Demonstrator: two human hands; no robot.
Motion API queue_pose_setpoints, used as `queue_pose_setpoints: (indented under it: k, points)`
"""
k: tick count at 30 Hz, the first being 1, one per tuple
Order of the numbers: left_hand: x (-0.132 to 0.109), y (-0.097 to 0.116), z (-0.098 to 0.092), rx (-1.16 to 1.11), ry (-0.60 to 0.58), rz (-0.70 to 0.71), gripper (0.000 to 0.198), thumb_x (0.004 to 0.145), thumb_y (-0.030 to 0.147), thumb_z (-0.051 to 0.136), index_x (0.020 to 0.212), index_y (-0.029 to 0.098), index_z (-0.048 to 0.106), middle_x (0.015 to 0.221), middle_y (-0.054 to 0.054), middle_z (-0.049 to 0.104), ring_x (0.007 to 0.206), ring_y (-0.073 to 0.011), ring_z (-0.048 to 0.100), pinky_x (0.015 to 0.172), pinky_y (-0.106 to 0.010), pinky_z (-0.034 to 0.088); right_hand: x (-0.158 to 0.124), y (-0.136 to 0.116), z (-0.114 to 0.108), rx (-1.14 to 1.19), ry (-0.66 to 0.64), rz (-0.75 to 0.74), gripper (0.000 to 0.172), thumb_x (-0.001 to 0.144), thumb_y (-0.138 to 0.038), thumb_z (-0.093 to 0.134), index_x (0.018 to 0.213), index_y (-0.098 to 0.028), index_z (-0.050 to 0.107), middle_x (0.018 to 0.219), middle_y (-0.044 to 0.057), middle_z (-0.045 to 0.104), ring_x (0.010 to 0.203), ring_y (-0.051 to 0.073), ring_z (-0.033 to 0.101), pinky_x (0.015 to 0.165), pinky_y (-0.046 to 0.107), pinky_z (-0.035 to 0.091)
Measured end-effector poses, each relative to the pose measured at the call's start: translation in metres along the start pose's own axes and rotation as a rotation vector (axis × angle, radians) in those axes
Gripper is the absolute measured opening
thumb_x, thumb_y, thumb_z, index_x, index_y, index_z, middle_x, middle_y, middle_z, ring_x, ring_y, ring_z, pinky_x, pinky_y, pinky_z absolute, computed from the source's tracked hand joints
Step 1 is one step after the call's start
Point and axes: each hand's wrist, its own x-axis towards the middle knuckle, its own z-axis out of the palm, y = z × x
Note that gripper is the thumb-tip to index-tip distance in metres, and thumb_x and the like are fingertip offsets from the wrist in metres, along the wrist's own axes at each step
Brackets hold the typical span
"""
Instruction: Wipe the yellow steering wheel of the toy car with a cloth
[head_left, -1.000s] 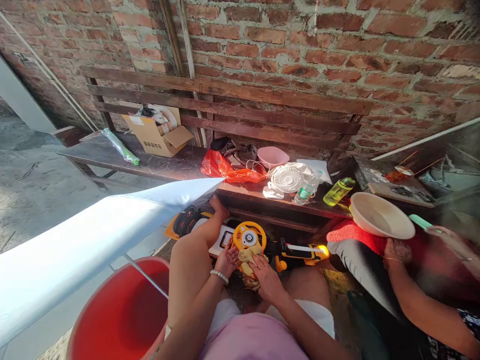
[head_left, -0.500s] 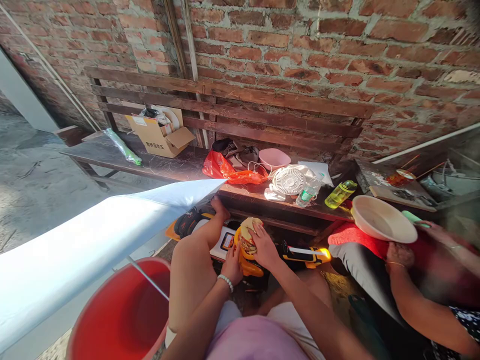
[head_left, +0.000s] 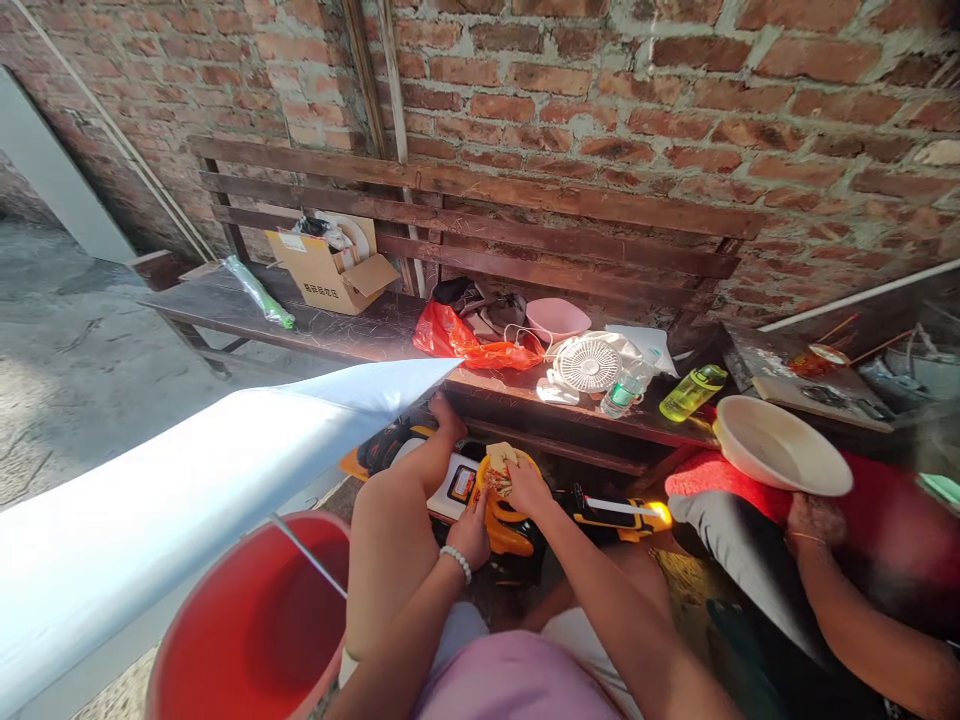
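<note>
Low between my knees, my right hand (head_left: 528,487) grips a tan, flat wrapper-like piece (head_left: 499,458) with reddish-brown shredded stuff showing on it. Its exact kind is too small to make out. My left hand (head_left: 472,535), with a beaded bracelet at the wrist, holds the lower left side of the same piece, fingers pointing up. Beneath both hands is a round yellow rim (head_left: 535,470), part of a yellow, white and black object (head_left: 510,535) that looks like a ride-on toy. My fingertips are partly hidden.
A red tub (head_left: 247,620) and a pale blue sheet-like surface (head_left: 247,440) lie left. On the bench (head_left: 345,335) are a cardboard box (head_left: 330,280), red bag (head_left: 480,345), fan (head_left: 589,362) and bottles (head_left: 694,392). A co-worker's hand (head_left: 816,522) holds a beige basin (head_left: 784,445) at right.
My right hand's fingers have moved further over the tan piece, and more reddish-brown stuff shows. The co-worker's far hand has left the basin's side. The whole view has shifted slightly.
</note>
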Motion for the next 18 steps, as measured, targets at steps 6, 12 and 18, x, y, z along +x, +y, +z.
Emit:
queue_pose_setpoints:
  k: [6,12,18]
  points:
    - [0.001,0.004,-0.004,-0.011,-0.022,-0.005,0.093,0.091,0.009,0.051,0.177,0.015,0.017,0.16,-0.023,0.058,0.143,-0.0359,0.06,0.116,-0.046,0.051,-0.039,0.009,0.018,-0.04,0.027,0.032,0.074,0.087,-0.006,0.061,0.159,-0.017,0.054,0.15,0.018,0.062,0.139,0.031,0.06,0.112,0.033,0.048]
    - [0.007,-0.004,-0.005,-0.114,-0.007,0.015,0.094,0.087,0.003,0.05,0.176,0.017,0.022,0.165,-0.017,0.056,0.149,-0.0276,0.054,0.126,-0.041,0.042,-0.063,-0.008,0.043,-0.119,0.092,-0.009,0.053,0.1,-0.014,0.044,0.148,-0.022,0.065,0.145,0.016,0.067,0.136,0.033,0.061,0.107,0.04,0.052]
    - [0.012,-0.011,0.004,-0.233,0.081,0.053,0.091,0.086,0.008,0.054,0.173,0.018,0.033,0.163,-0.016,0.058,0.15,-0.0283,0.054,0.128,-0.043,0.041,-0.074,-0.022,0.044,-0.057,0.049,-0.136,0.049,0.098,-0.015,0.048,0.141,-0.025,0.069,0.139,0.016,0.071,0.133,0.036,0.06,0.11,0.05,0.051]
